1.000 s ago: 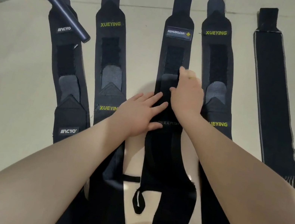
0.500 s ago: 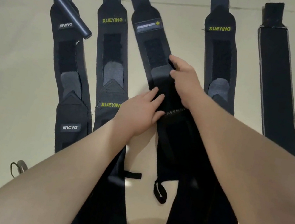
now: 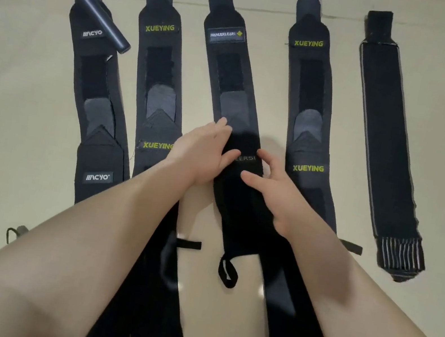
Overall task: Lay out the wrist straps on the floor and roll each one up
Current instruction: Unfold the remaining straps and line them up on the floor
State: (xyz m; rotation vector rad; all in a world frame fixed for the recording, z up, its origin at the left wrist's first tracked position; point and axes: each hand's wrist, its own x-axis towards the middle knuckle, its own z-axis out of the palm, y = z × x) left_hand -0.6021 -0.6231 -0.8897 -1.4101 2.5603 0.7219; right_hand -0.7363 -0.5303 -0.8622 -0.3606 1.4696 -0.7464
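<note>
Five black wrist straps were laid side by side on floor (image 3: 4, 100). Middle strap (image 3: 232, 81) was pressed flat under left hand (image 3: 203, 150), fingers straight. Right hand (image 3: 274, 189) was rested on same strap, fingers relaxed, nothing grasped.

Single head view, looking steeply down and forward.
The camera sits close above both forearms; the left hand (image 3: 203, 153) and right hand (image 3: 277, 190) meet mid-frame, floor (image 3: 4, 100) beyond them, edges probably bent by the wide lens.
</note>
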